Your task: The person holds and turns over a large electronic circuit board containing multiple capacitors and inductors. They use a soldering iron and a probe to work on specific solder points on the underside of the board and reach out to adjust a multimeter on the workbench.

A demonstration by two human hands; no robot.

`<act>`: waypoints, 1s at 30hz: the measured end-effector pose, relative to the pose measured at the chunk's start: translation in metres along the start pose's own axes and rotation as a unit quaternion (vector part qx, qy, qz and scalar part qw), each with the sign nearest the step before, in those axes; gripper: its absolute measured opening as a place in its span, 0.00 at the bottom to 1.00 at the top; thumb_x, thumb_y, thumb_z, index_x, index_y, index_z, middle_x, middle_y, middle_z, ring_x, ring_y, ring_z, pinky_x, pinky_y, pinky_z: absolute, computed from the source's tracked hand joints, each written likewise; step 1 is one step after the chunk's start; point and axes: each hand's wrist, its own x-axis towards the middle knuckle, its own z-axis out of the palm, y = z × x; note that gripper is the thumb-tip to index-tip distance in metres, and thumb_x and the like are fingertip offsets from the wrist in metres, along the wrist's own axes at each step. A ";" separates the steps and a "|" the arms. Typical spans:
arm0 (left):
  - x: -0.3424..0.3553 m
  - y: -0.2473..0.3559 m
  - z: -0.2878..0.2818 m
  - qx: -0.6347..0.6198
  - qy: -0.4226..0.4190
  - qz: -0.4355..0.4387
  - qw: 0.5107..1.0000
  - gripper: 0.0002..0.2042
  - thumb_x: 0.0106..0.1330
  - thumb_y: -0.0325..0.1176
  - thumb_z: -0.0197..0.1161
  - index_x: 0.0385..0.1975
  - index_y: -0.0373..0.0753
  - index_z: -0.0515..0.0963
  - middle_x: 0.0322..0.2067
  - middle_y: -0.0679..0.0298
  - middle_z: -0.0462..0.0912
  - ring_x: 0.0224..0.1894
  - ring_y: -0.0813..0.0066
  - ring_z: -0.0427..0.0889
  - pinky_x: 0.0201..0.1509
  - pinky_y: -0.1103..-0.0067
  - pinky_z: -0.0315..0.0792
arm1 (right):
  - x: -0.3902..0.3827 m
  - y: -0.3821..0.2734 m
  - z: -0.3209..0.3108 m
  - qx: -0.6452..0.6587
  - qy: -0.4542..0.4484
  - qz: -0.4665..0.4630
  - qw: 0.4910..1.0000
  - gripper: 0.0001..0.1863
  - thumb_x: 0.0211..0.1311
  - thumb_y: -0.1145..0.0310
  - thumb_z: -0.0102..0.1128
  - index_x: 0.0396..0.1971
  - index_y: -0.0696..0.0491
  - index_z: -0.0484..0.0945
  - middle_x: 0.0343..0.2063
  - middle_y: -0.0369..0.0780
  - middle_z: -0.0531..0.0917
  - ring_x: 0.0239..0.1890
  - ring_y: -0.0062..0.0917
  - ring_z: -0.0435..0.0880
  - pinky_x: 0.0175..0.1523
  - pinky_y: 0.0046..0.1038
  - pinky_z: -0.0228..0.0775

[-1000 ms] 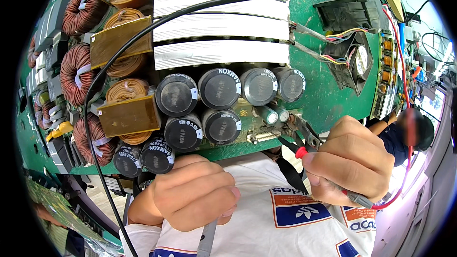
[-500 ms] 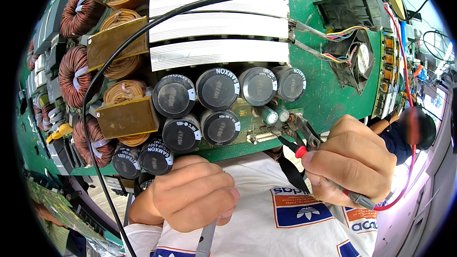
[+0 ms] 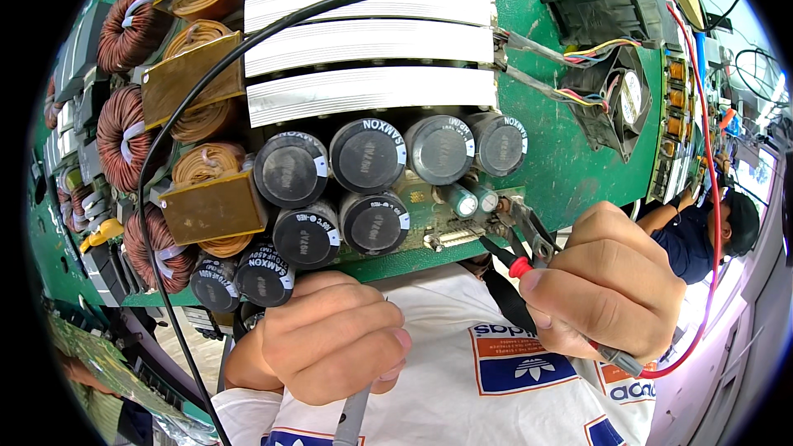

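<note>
My right hand is closed on a test probe with a red collar and red cable, its black end at the lower-right corner of a large circuit board, beside a white connector, small green capacitors and dark metal fittings. My left hand is closed round a grey probe below the board's front edge, just under the big black capacitors. The board also carries copper coils, brown transformers and white heatsinks. The left probe's tip is hidden.
Two black fans lie at the right on the green mat, with another board beyond. A black cable runs over the board. A co-worker is at the right; another green board is at lower left.
Both hands keep their grip and barely move. The board appears slightly further left in the view, and the co-worker at the right has shifted a little.
</note>
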 end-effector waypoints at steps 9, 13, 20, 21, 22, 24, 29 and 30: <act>0.001 0.000 0.000 -0.001 0.003 0.000 1.000 0.08 0.53 0.26 0.66 0.30 0.30 0.77 0.25 0.55 0.80 0.22 0.67 0.79 0.22 0.79 0.75 | 0.000 0.002 0.000 0.020 0.006 0.008 1.000 0.15 0.34 0.81 0.69 0.29 0.62 0.82 0.19 0.40 0.77 0.18 0.26 0.69 0.22 0.25 0.54; 0.000 0.001 0.000 0.000 0.003 -0.003 1.000 0.08 0.53 0.26 0.66 0.30 0.31 0.77 0.25 0.55 0.80 0.22 0.67 0.79 0.22 0.79 0.74 | 0.000 0.002 -0.001 0.017 -0.004 0.003 1.000 0.14 0.34 0.81 0.68 0.29 0.62 0.82 0.20 0.40 0.77 0.18 0.26 0.69 0.22 0.26 0.55; -0.001 0.000 0.002 0.009 0.015 0.000 1.000 0.07 0.54 0.25 0.65 0.31 0.31 0.76 0.24 0.55 0.80 0.21 0.68 0.79 0.22 0.79 0.75 | 0.000 0.000 -0.002 -0.004 -0.018 -0.006 1.000 0.14 0.34 0.81 0.68 0.29 0.62 0.83 0.20 0.40 0.77 0.19 0.27 0.69 0.23 0.27 0.56; 0.000 0.001 0.002 0.009 0.017 0.000 1.000 0.07 0.54 0.25 0.65 0.31 0.31 0.76 0.24 0.55 0.80 0.21 0.67 0.79 0.22 0.79 0.75 | 0.000 0.000 -0.002 -0.004 -0.017 -0.008 1.000 0.14 0.34 0.81 0.68 0.29 0.62 0.83 0.20 0.41 0.77 0.19 0.27 0.70 0.23 0.27 0.56; -0.001 0.001 0.003 0.010 0.019 -0.001 1.000 0.07 0.54 0.25 0.65 0.31 0.31 0.76 0.24 0.55 0.80 0.21 0.67 0.79 0.22 0.79 0.75 | 0.000 0.000 -0.002 -0.004 -0.018 -0.010 1.000 0.14 0.34 0.81 0.68 0.29 0.62 0.83 0.20 0.41 0.77 0.19 0.27 0.70 0.23 0.28 0.56; -0.001 0.000 0.002 0.004 0.016 0.000 1.000 0.07 0.54 0.25 0.65 0.31 0.31 0.76 0.25 0.55 0.80 0.22 0.67 0.79 0.22 0.79 0.75 | 0.000 -0.001 -0.002 -0.003 -0.018 -0.009 1.000 0.14 0.34 0.81 0.68 0.29 0.62 0.83 0.20 0.41 0.77 0.19 0.27 0.70 0.24 0.28 0.56; -0.001 0.002 0.001 0.004 0.008 -0.009 1.000 0.08 0.54 0.26 0.65 0.31 0.31 0.77 0.25 0.55 0.80 0.22 0.67 0.80 0.22 0.79 0.75 | 0.000 -0.002 -0.002 -0.009 -0.017 -0.005 1.000 0.14 0.35 0.80 0.68 0.29 0.62 0.83 0.20 0.41 0.77 0.19 0.27 0.70 0.24 0.28 0.57; -0.001 0.002 0.000 0.004 0.008 -0.008 1.000 0.08 0.54 0.26 0.66 0.31 0.31 0.77 0.25 0.55 0.80 0.22 0.67 0.80 0.22 0.79 0.75 | 0.000 -0.002 -0.002 -0.010 -0.017 -0.007 1.000 0.14 0.35 0.80 0.68 0.29 0.62 0.83 0.20 0.41 0.77 0.19 0.27 0.70 0.24 0.28 0.57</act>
